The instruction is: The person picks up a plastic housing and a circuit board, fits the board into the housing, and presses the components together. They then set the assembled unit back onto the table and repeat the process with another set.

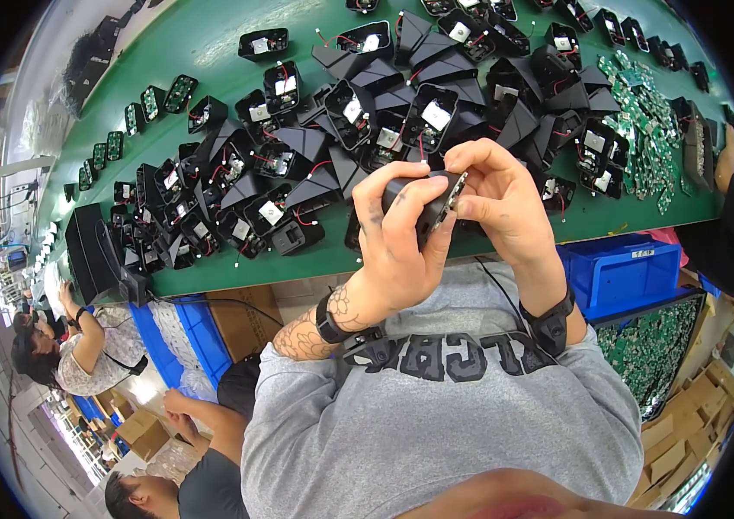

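Note:
My left hand (pixel 403 227) is wrapped round a black plastic housing (pixel 428 220), held up in front of my chest near the bench's front edge. A small circuit board (pixel 455 195) stands edge-on at the housing's open side. My right hand (pixel 505 201) pinches this board between thumb and fingertips. Fingers cover most of both pieces, so how the board sits against the housing cannot be made out. Just beyond my hands lie several black housings (pixel 434 116) with white parts inside and thin red wires.
A heap of loose green circuit boards (pixel 641 130) lies to the right on the green bench (pixel 289 275). Small boards in black cases (pixel 151 103) stand in rows at left. A blue bin (pixel 624 275) is below the bench at right. Other people (pixel 94 346) are at left.

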`<action>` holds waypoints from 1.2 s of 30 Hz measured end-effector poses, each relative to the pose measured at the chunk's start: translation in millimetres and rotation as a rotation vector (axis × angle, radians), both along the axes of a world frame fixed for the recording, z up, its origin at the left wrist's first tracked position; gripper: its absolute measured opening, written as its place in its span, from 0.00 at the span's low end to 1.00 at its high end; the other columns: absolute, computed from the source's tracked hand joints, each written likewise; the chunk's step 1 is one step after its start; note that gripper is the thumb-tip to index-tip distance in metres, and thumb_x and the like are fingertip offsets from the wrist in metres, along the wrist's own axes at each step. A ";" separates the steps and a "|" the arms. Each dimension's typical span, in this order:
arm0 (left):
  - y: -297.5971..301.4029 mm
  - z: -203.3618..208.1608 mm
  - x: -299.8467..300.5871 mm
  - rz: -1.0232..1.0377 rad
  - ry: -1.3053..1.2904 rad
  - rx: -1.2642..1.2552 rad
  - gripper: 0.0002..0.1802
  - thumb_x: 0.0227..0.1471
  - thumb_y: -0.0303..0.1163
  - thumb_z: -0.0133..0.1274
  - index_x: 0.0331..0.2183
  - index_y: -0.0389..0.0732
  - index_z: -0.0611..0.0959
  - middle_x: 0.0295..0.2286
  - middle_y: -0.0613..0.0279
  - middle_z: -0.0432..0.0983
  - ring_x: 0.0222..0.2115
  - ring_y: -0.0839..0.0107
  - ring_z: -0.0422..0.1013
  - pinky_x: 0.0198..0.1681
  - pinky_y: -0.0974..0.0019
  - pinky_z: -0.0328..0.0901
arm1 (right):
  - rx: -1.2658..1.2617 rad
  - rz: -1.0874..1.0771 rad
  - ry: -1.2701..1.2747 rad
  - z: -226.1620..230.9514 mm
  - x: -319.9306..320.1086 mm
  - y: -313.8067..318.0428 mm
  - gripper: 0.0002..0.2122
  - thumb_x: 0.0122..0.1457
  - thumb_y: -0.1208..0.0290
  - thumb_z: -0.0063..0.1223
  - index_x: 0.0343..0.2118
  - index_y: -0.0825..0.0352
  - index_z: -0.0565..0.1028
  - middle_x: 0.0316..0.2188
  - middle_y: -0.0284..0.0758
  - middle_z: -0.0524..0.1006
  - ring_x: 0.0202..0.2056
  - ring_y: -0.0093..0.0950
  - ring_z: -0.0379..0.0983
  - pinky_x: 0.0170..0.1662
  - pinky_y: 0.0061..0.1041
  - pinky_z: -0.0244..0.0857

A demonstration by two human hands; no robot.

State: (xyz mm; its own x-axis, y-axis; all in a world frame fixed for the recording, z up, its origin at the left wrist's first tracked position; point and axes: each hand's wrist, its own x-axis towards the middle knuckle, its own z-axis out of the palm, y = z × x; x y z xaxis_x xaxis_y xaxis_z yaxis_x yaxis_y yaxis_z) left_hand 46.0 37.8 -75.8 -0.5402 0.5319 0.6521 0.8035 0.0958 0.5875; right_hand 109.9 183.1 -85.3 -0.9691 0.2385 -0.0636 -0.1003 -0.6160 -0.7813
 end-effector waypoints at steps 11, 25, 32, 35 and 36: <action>4.4 -1.2 -5.7 -0.052 -0.152 0.005 0.21 0.51 0.26 0.51 0.47 0.32 0.67 0.43 0.49 0.63 0.42 0.61 0.62 0.47 0.62 0.59 | 0.018 0.004 -0.015 -6.5 0.5 4.7 0.16 0.44 0.84 0.62 0.37 0.69 0.72 0.35 0.31 0.71 0.39 0.21 0.70 0.45 0.21 0.67; -1.6 2.0 -9.0 -0.098 -0.222 0.119 0.25 0.50 0.26 0.54 0.49 0.32 0.66 0.43 0.46 0.65 0.43 0.56 0.63 0.46 0.59 0.60 | 0.286 -0.044 0.039 10.0 -0.6 5.1 0.15 0.43 0.84 0.63 0.37 0.72 0.76 0.34 0.31 0.72 0.35 0.19 0.71 0.38 0.18 0.67; -1.5 7.3 -7.7 -0.092 -0.098 0.067 0.25 0.49 0.26 0.54 0.48 0.34 0.67 0.43 0.45 0.65 0.41 0.56 0.63 0.42 0.60 0.62 | 0.405 -0.083 0.080 10.2 0.8 6.9 0.15 0.42 0.85 0.64 0.35 0.70 0.76 0.35 0.31 0.71 0.37 0.19 0.69 0.39 0.17 0.66; -2.7 5.1 -3.6 -0.067 -0.155 0.115 0.24 0.48 0.26 0.56 0.47 0.35 0.69 0.42 0.45 0.65 0.39 0.57 0.64 0.40 0.61 0.63 | 0.349 -0.073 0.124 11.7 0.3 4.8 0.14 0.42 0.86 0.63 0.34 0.71 0.76 0.36 0.32 0.70 0.38 0.20 0.69 0.38 0.18 0.67; -3.4 7.1 -3.5 -0.066 -0.156 0.115 0.24 0.48 0.26 0.56 0.47 0.35 0.69 0.42 0.45 0.65 0.39 0.57 0.64 0.40 0.61 0.63 | 0.330 -0.053 0.109 13.6 0.0 4.7 0.14 0.42 0.87 0.63 0.34 0.71 0.76 0.36 0.32 0.69 0.38 0.21 0.69 0.39 0.18 0.68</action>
State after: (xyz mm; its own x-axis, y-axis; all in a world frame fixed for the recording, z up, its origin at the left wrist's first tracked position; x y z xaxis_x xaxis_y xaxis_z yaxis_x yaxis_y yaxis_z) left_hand 42.6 34.4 -68.7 -0.6063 0.4961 0.6216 0.7041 -0.0286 0.7095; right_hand 109.9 187.8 -71.7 -0.9517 0.2788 0.1284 -0.2190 -0.3240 -0.9203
